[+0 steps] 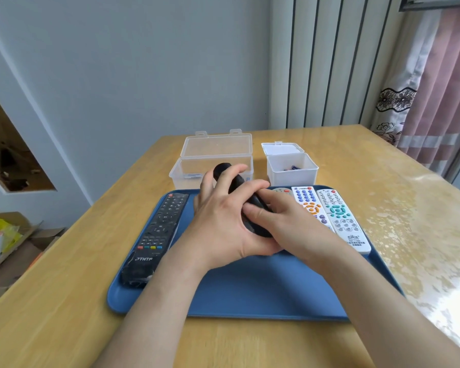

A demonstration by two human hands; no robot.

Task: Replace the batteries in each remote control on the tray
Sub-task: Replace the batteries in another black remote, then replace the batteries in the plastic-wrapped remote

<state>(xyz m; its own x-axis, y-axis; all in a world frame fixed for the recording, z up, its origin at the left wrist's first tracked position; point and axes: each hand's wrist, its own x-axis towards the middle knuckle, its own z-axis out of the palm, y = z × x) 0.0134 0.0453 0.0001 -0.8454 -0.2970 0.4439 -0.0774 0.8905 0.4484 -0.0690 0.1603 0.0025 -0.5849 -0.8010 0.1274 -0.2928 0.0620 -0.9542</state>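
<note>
Remote clamped in left hand and right hand, fingers curled round it, could slip if cover pops suddenly.

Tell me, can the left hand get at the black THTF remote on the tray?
Probably yes, once freed. The THTF remote lies uncovered along the tray's left edge, beside the left hand, nothing between. But that hand and the right hand grip another black remote, so it must let go first.
</note>
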